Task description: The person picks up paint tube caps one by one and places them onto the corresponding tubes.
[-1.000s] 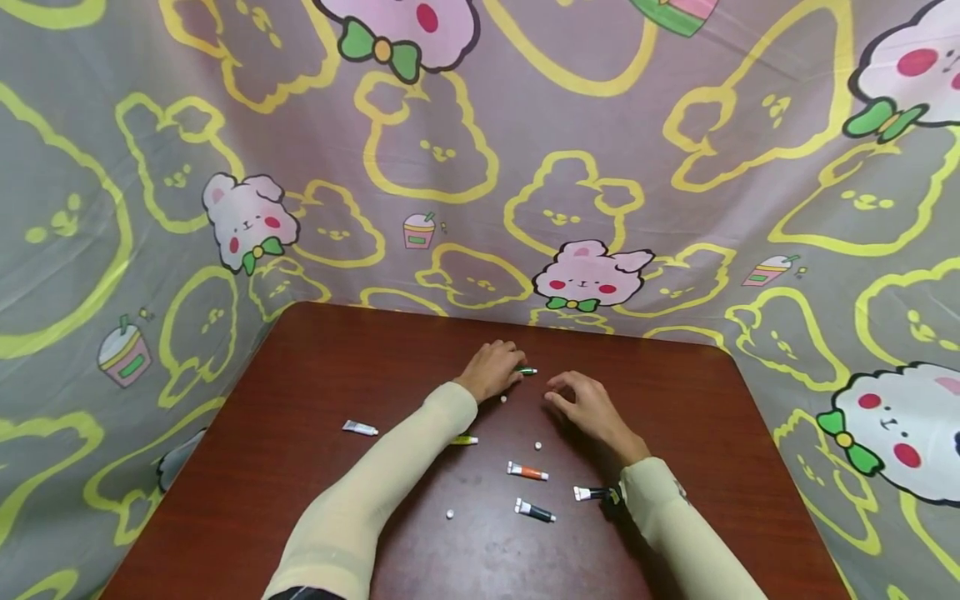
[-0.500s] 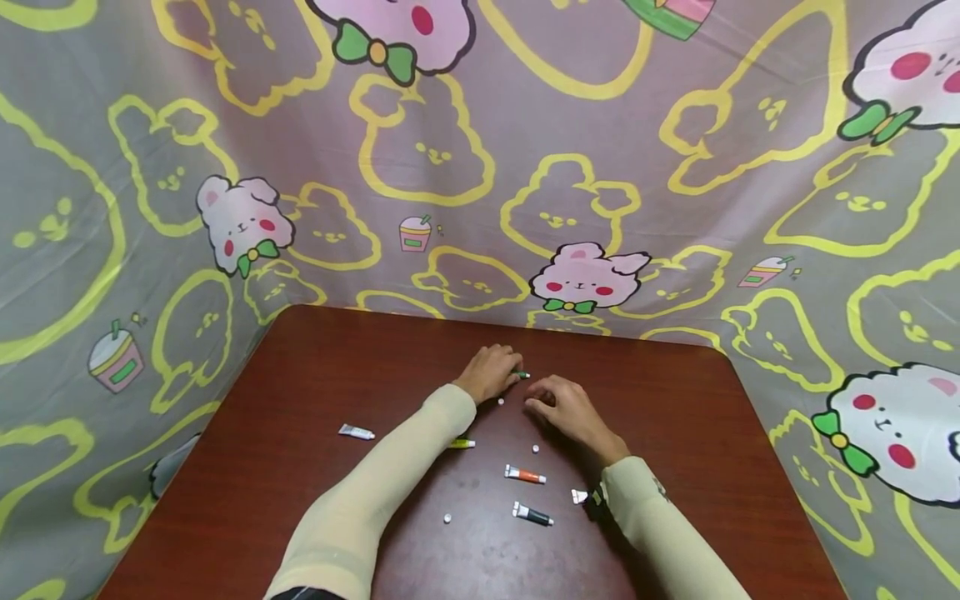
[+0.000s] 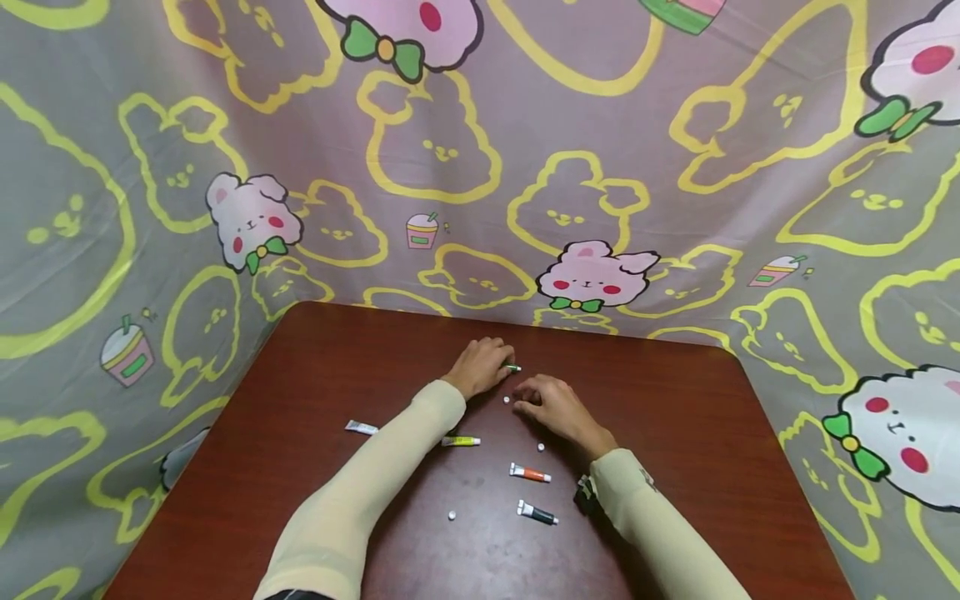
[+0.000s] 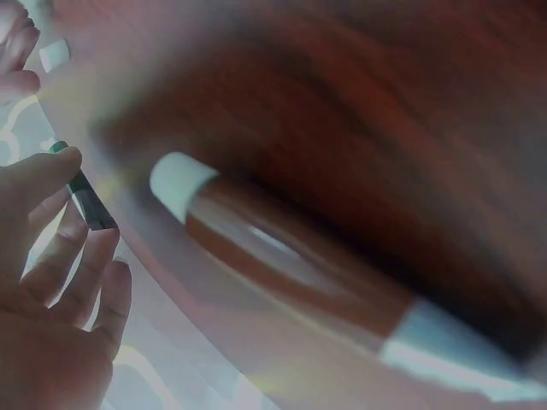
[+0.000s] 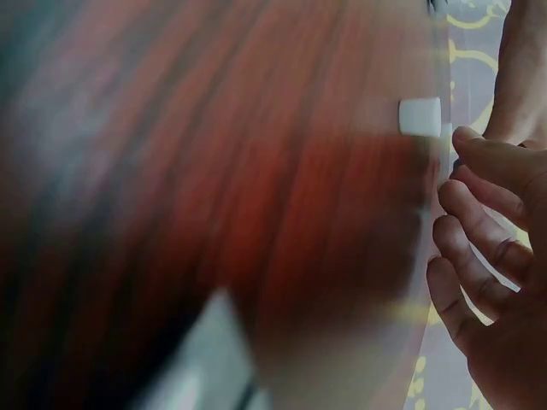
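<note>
Toward the far side of the table, my left hand (image 3: pixel 483 367) pinches a small green paint tube (image 3: pixel 513 367) between thumb and fingers. The left wrist view shows the tube (image 4: pixel 90 201) with its narrow green end beside the thumb tip. My right hand (image 3: pixel 558 408) hovers low to the right, fingers loosely bent and holding nothing visible. A small white cap (image 3: pixel 506 400) lies just by its fingertips; in the right wrist view that cap (image 5: pixel 420 117) stands near the thumb. Close to the left wrist camera is a blurred tube (image 4: pixel 282 256) with a white cap.
Nearer me lie a yellow tube (image 3: pixel 461 441), an orange tube (image 3: pixel 530 473) and a black tube (image 3: pixel 537 512). A white tube (image 3: pixel 362 427) is partly behind the left sleeve. Two more white caps rest at mid-table (image 3: pixel 541 447) and nearer the front (image 3: pixel 452 516). Patterned cloth (image 3: pixel 442 275) surrounds the table.
My right hand has moved left, to beside the nearest cap, and its wrist now hides another dark tube. My left hand has shifted slightly left with the green tube.
</note>
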Tool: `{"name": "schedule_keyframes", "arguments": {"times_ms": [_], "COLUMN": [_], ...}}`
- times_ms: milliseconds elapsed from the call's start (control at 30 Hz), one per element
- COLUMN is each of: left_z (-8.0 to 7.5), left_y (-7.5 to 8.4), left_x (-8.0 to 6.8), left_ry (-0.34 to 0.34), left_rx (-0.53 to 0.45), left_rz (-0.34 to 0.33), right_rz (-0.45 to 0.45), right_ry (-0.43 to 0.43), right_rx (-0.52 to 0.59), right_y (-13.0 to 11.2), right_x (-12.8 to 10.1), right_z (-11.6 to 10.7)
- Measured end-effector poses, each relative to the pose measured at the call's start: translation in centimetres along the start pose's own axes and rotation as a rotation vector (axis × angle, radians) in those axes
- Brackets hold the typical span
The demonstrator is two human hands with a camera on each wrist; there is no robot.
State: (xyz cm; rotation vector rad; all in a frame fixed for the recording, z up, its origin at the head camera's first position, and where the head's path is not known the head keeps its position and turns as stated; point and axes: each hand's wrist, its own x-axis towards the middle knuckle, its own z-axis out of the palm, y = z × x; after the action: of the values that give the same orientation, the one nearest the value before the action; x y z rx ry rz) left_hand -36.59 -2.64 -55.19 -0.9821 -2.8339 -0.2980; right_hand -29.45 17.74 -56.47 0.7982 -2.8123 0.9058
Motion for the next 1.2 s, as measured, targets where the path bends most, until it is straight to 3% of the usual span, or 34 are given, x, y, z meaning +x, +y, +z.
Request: {"name": "schedule_keyframes", "arguments": {"times_ms": [233, 533, 833, 1200], "left_z": [-0.4, -0.5, -1.3, -3.1], "left_y": [-0.2, 0.0, -0.1, 1.0], "left_x": [-0.9, -1.6, -3.2, -6.1], "left_ry": [-0.015, -0.017, -0.012, 0.032], "left_rx": [-0.020, -0.008, 0.006, -0.038], "left_rz": [-0.042, -0.035, -0.022, 0.038], "right_rz": [0.004, -0.001, 0.037, 0.043], "right_ry": [-0.058, -0.070, -0.041, -0.018], "right_rx": [-0.086, -0.135, -0.098, -0.070], "right_y": [-1.2, -2.2, -2.4, -3.2], "right_x": [0.9, 1.2, 0.5, -1.4], "right_z": [0.3, 0.9, -0.5, -2.6]}}
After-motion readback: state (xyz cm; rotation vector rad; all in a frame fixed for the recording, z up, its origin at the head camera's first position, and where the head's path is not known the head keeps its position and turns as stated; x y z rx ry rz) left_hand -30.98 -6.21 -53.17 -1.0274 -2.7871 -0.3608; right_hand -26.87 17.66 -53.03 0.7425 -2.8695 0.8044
